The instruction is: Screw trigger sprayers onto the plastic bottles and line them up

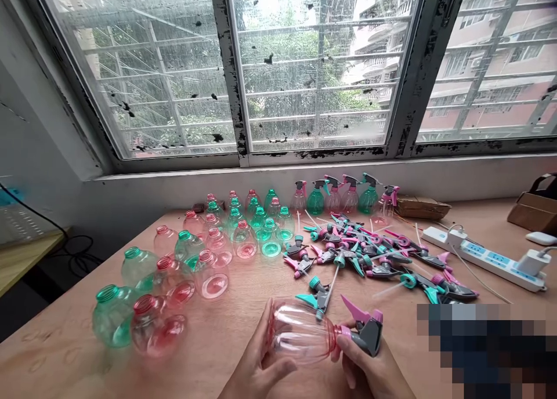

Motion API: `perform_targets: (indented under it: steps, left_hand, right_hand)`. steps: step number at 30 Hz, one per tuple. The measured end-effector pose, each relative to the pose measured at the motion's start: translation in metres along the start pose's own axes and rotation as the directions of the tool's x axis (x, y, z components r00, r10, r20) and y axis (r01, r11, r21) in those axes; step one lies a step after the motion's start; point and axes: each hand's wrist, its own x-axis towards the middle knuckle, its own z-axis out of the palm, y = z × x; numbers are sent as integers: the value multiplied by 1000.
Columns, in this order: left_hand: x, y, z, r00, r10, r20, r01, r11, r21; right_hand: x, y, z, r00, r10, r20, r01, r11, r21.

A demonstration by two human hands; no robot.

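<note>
A clear pink spray bottle (300, 332) lies sideways between my hands, low over the front of the table. My left hand (265, 358) is wrapped round its base end. At the neck, my right hand (361, 358) grips the pink collar of a grey spray head (369, 334) with a pink trigger. The head sits at the bottle's mouth; how tightly it is screwed on I cannot tell. Just beyond the bottle lies a loose grey and teal spray head (319, 297) with its tube. A heap of pink and teal spray heads (361, 245) spreads behind it.
Open pink and green bottles (161, 326) stand in rows at the left. Several bottles with spray heads (333, 196) line the back wall. A white power strip (483, 257) with cables and a brown box (533, 207) are at the right. Behind the table is a window (317, 68).
</note>
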Motion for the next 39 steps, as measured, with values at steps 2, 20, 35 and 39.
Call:
perform_targets:
  steps: [2, 20, 35, 39]
  left_hand:
    - [1, 4, 3, 1000, 20, 20, -20, 999, 28]
    - [0, 8, 3, 999, 48, 5, -48, 979, 197]
    - [3, -6, -1, 996, 92, -4, -90, 975, 201]
    - [3, -8, -6, 999, 54, 5, -53, 975, 217]
  right_hand:
    - [1, -1, 0, 1000, 7, -2, -7, 1000, 16]
    - [-1, -3, 2, 1000, -3, 31, 3, 1000, 11]
    - [1, 5, -2, 1000, -5, 21, 4, 998, 58]
    - [1, 11, -2, 1000, -8, -4, 8, 1000, 4]
